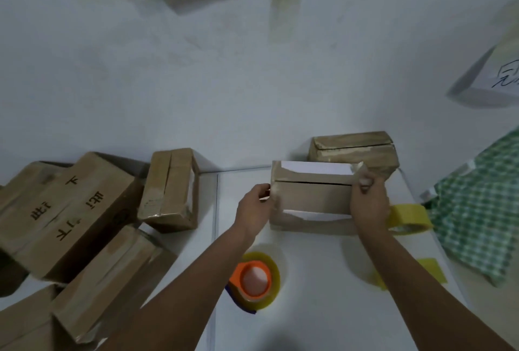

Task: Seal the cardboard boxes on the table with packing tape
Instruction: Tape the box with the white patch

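A person stands at a white table [323,308] and works on a small cardboard box [311,199] that lies near the far edge of it. The flaps of the box are closed, with a dark slit between them, and white patches show on its top and its front. The left hand [254,206] holds the left end of the box, the fingers curled on the corner. The right hand [368,199] grips the right end, the fingers bent over the upper corner. A yellow tape roll [410,217] lies just behind the right wrist, partly hidden by it. Another tape roll [257,280], with an orange core, lies on the table between the two forearms. A short yellow strip of tape [429,270] lies on the table on the right. Just behind the held box stands a second box [354,151] against the wall. On the left, beside the table, several more boxes [70,210] are piled. A green checked cloth [477,210] hangs at the right edge
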### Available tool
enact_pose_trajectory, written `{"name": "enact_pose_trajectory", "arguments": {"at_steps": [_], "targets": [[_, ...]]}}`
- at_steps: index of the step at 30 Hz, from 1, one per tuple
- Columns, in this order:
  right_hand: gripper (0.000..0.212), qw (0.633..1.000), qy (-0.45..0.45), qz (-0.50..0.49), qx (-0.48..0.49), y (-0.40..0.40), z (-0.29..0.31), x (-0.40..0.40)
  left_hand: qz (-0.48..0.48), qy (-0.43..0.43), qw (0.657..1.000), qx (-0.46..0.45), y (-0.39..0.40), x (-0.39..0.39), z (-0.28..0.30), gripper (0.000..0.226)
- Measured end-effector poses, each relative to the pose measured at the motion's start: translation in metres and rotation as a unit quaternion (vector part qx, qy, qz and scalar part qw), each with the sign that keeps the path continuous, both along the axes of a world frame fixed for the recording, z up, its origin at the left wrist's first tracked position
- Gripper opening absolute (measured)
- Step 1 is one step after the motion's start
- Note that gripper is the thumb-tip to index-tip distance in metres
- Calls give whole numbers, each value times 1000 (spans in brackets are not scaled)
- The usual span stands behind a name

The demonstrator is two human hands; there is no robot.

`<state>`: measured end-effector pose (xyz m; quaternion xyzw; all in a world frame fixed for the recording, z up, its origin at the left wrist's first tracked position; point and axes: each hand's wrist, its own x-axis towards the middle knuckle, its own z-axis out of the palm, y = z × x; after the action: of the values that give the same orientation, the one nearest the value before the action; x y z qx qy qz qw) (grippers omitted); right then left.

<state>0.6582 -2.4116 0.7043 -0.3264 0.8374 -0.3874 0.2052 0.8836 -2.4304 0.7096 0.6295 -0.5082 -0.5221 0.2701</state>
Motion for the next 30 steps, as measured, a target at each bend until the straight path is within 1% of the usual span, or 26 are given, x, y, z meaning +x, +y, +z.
{"name": "enact_pose_trajectory", "arguments": {"at_steps": [3,6,9,15,18,21,24,26,30], "targets": [[34,999,16,27,-36,2,19,11,32,27,997,-65,2,20,24,26],[40,995,20,57,-76,6,41,41,53,15,990,-128,8,54,46,31],[39,992,3,75,-105,19,58,86,82,11,984,-158,25,96,59,33],[32,992,-2,108,-69,69,62,177,118,-11,980,-160,105,184,59,28],[30,992,-14,119,-50,92,59,215,125,-43,977,-166,141,220,62,24],[32,991,-6,132,-27,117,60,248,129,-88,973,-173,166,251,61,21],[33,991,9,135,-7,144,52,276,145,-118,964,-189,182,273,56,25],[33,992,9,128,1,160,44,287,146,-122,959,-209,195,281,58,24],[30,995,-7,103,3,191,27,291,108,-125,958,-233,223,285,53,17]]}}
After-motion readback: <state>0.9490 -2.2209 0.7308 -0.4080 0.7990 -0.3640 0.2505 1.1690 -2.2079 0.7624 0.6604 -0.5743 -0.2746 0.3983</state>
